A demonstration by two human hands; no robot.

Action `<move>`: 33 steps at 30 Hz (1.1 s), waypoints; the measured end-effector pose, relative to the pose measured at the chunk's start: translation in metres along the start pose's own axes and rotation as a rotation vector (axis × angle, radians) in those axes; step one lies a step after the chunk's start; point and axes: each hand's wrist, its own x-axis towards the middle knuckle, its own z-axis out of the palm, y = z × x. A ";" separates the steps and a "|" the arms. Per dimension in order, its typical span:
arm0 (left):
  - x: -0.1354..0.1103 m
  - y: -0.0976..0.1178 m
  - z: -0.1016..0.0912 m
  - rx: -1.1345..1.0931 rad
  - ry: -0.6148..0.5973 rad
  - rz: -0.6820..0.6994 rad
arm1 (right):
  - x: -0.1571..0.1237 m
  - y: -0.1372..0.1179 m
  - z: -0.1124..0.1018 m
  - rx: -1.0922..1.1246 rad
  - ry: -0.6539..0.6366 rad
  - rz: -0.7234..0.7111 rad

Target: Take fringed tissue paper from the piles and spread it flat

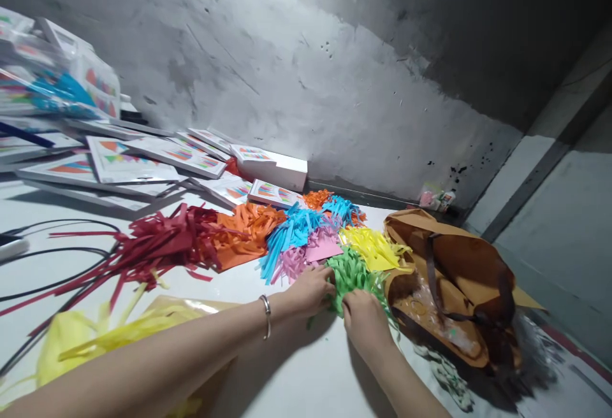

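A bunch of green fringed paper (352,271) lies on the white table, with both hands at its near side. My left hand (310,292), with a silver bangle on its wrist, has its fingers curled onto the left edge of the green paper. Closed at the front edge of the same bunch is my right hand (366,316); its fingertips are partly hidden. Just beyond the hands are pink fringed paper (323,243), yellow fringed paper (371,247) and blue fringed paper (294,227). Orange fringed paper (248,230) and dark red fringed paper (174,239) spread leftward.
A brown bag (444,265) with dark straps lies open at the right, holding clear plastic. Flat printed boxes (134,160) pile up at the left. Yellow paper strips (71,341) lie near my left forearm, black cables (52,252) behind. A grey wall (287,74) stands beyond.
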 end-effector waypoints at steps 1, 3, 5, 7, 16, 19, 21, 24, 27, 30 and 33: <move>0.001 -0.002 0.001 -0.022 -0.002 -0.019 | 0.003 0.001 0.005 0.034 -0.023 -0.015; 0.005 -0.009 0.002 -0.079 0.010 -0.097 | 0.010 0.007 0.013 0.088 -0.058 -0.021; 0.006 -0.017 0.003 -0.145 0.036 -0.206 | 0.017 0.014 0.017 0.118 -0.082 -0.007; 0.006 -0.026 0.003 -0.209 0.068 -0.299 | 0.023 0.018 0.018 0.116 -0.097 0.023; -0.009 -0.031 -0.015 -0.287 0.143 -0.350 | 0.026 -0.027 0.014 -0.038 -0.081 0.119; -0.011 -0.026 -0.022 -0.222 0.143 -0.269 | 0.026 -0.032 0.013 -0.085 -0.111 0.127; -0.012 -0.021 -0.025 -0.151 0.187 -0.227 | 0.025 -0.031 0.012 -0.122 -0.139 0.130; -0.015 -0.013 -0.027 -0.039 0.251 -0.158 | 0.023 -0.028 0.010 -0.169 -0.165 0.122; -0.018 -0.002 -0.026 0.051 0.215 -0.004 | 0.019 -0.027 0.010 -0.180 -0.153 0.113; -0.019 0.004 -0.020 0.143 0.132 0.163 | 0.018 -0.028 0.012 -0.182 -0.131 0.120; -0.019 -0.003 -0.014 0.237 0.102 0.200 | 0.018 -0.027 0.014 -0.197 -0.112 0.121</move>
